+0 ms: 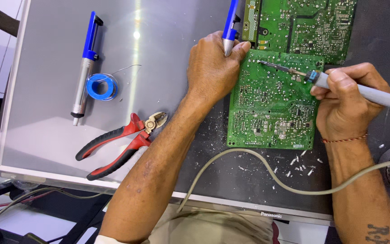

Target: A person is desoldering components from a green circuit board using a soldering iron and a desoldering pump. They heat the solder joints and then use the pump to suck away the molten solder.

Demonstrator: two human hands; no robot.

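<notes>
Lying at the left of the frame on the worktop (50, 144) are a spare desoldering pump (85, 63), a blue solder spool (101, 87) and red-handled cutters (118, 142). At centre, the left hand (213, 68) grips a blue desoldering pump (229, 29) upright beside the green circuit board (271, 108). At right, the right hand (346, 99) holds a soldering iron (339, 86), its tip touching the board's upper edge.

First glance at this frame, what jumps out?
The green circuit board at centre right, with the right hand holding a soldering iron tip-down on its upper edge. The left hand grips a blue desoldering pump at the board's top-left corner. On the pale panel to the left lie red-handled cutters, a second pump and a blue solder spool.
</notes>
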